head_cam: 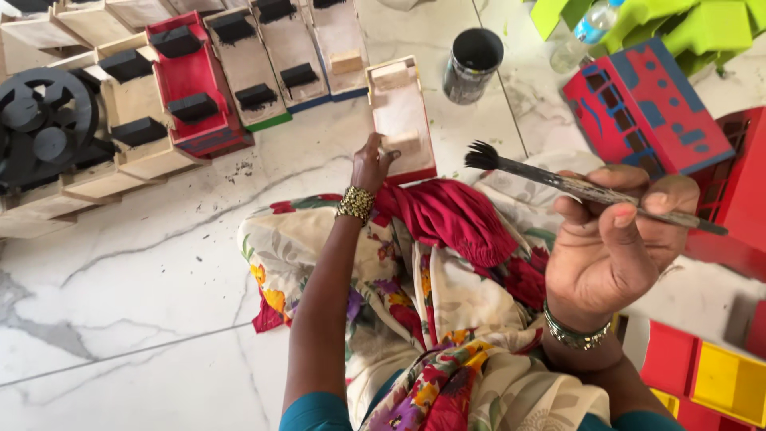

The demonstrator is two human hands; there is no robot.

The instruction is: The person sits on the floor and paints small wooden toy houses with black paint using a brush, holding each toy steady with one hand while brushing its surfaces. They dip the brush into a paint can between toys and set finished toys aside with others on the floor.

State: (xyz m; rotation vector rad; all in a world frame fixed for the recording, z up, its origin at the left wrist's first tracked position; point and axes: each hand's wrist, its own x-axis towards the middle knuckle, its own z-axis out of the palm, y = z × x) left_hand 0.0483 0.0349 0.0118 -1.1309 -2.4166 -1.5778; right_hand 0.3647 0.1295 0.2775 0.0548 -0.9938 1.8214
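Observation:
My left hand (371, 164) grips the near edge of a small unpainted wooden toy piece (399, 112) with red sides, which rests on the marble floor just past my knee. My right hand (614, 239) is raised over my lap and holds a paintbrush (586, 190); its black-tipped bristles point left, toward the wooden piece, without touching it. A red cloth (447, 215) lies across my lap between the two hands.
A row of wooden toy pieces with black blocks (231, 72) lines the floor at upper left, beside black wheels (44, 120). A dark paint tin (472, 64) stands behind the held piece. Red-and-blue painted boxes (646, 112) and red and yellow parts (718, 375) crowd the right.

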